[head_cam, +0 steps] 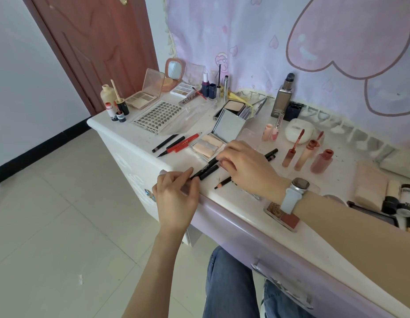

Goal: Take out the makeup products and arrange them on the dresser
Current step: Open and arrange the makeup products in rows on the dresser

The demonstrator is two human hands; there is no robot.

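Black pens (205,170): two slim black liner pens lie side by side near the front edge of the dresser (135,134), one with white lettering.
Left hand (176,198): my thumb and forefinger pinch the near end of the pens, right at the edge.
Right hand (245,166): my curled fingertips press on their far end; I cannot tell whether I grip them or only steady them.
Risk, edge: the pens sit close to the drop, so I judge a slip of my left pinch could roll one to the floor.
Risk, pencil: a sharpened black pencil (223,182) lies just beside them, partly under my right palm; a careless sweep could knock it off.
Risk, palette: the open powder palette (208,145) touches my right fingers' far side and could be nudged.
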